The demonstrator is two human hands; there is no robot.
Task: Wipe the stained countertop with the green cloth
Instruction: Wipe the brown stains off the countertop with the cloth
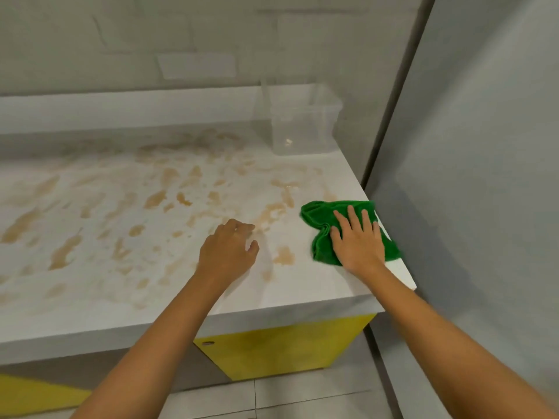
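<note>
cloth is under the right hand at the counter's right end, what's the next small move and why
Probably slide the right hand, which presses flat on the green cloth, leftward over the nearest brown stain. The cloth sits at the right edge of the countertop, and nearly all the staining lies to its left, unwiped.

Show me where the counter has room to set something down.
The counter left of the left hand holds nothing, though it is stained. A gap lies between the tub at the back and the cloth. The right front corner is crowded: the right hand presses the cloth there.
</note>
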